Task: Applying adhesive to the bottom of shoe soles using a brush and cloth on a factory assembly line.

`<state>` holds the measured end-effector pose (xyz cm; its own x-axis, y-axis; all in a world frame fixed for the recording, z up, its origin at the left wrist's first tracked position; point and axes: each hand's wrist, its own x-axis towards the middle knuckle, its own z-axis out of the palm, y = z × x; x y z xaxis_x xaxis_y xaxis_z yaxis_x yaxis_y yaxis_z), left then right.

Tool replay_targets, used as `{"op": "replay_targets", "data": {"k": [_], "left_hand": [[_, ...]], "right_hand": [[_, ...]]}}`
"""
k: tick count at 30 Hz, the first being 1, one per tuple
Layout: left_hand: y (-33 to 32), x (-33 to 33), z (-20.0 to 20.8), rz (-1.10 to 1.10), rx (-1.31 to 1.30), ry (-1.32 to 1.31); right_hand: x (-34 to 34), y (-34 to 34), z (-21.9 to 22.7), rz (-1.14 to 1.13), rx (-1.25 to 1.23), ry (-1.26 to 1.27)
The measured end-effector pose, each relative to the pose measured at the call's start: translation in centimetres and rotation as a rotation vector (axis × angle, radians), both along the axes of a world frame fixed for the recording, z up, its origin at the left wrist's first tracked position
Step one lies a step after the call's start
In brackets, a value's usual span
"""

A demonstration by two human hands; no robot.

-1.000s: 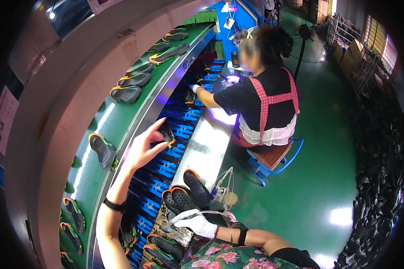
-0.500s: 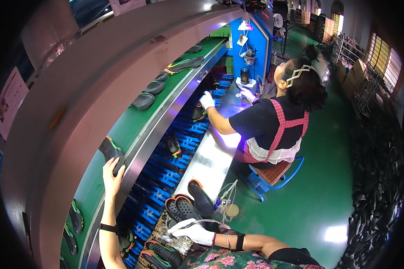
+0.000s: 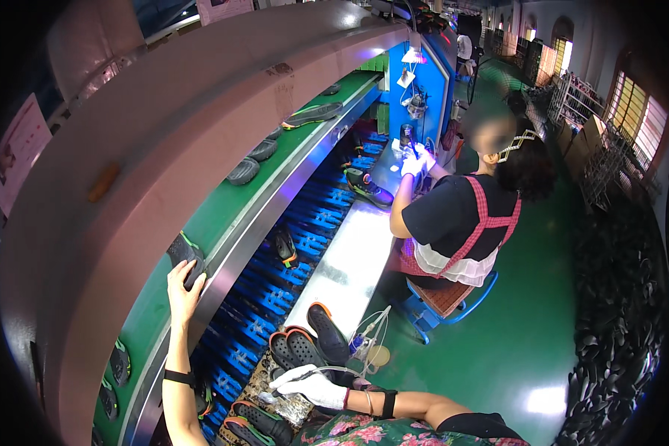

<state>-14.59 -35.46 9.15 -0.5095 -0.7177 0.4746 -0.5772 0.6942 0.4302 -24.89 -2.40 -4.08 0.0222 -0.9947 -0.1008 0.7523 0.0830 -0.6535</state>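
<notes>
My bare left hand (image 3: pixel 182 286) reaches over the upper green conveyor, fingers closed round the near end of a black shoe (image 3: pixel 183 251) with green trim. My right hand (image 3: pixel 308 388), in a white glove, is closed at the lower middle, above a stained work surface. A thin pale hose (image 3: pixel 342 369) runs to it; the slim dark tip at its fingers is too small to name. Just beyond the glove are black clogs with holes (image 3: pixel 302 348) and a black shoe (image 3: pixel 328 333) with an orange rim. Nearer me lie black clogs (image 3: pixel 264 424) with red and green edging.
A lower conveyor with blue slats (image 3: pixel 279 293) runs beside a metal tabletop (image 3: pixel 342 260). More soles (image 3: pixel 254 160) ride the green belt (image 3: pixel 219 208). A co-worker (image 3: pixel 461 223) sits on a blue-framed stool (image 3: pixel 446 297). Dark pieces (image 3: pixel 617 349) are heaped at right.
The co-worker has brought both gloved hands together under the lamp; a black shoe now lies by the tabletop's far end. My left hand stays on its shoe; my right hand has barely moved.
</notes>
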Motion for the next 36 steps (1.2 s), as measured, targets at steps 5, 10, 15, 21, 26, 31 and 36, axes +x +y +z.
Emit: {"op": "replay_targets", "data": {"k": [5,10,15,21,26,31,36], "left_hand": [[0.9,0.3,0.0,-0.002,-0.002,0.014],[1.2,0.3,-0.1,0.004,-0.028,0.019],[1.3,0.2,0.1,0.012,-0.026,0.008],[1.1,0.5,-0.3,0.016,0.028,0.045],[0.9,0.6,-0.9,0.026,-0.028,0.034],[1.3,0.5,-0.4,0.049,-0.020,0.027],[1.3,0.3,-0.4,0.054,-0.027,0.029]], "right_hand": [[0.6,0.2,-0.5,0.018,-0.031,-0.037],[0.4,0.3,-0.9,0.040,0.000,-0.041],[-0.3,0.2,-0.5,0.042,0.003,-0.005],[-0.1,0.0,-1.4,0.021,-0.003,-0.027],[-0.3,-0.1,-1.7,0.001,-0.015,-0.028],[-0.4,0.0,-1.6,0.020,-0.001,-0.063],[-0.4,-0.1,-1.8,-0.013,-0.029,-0.026]]}}
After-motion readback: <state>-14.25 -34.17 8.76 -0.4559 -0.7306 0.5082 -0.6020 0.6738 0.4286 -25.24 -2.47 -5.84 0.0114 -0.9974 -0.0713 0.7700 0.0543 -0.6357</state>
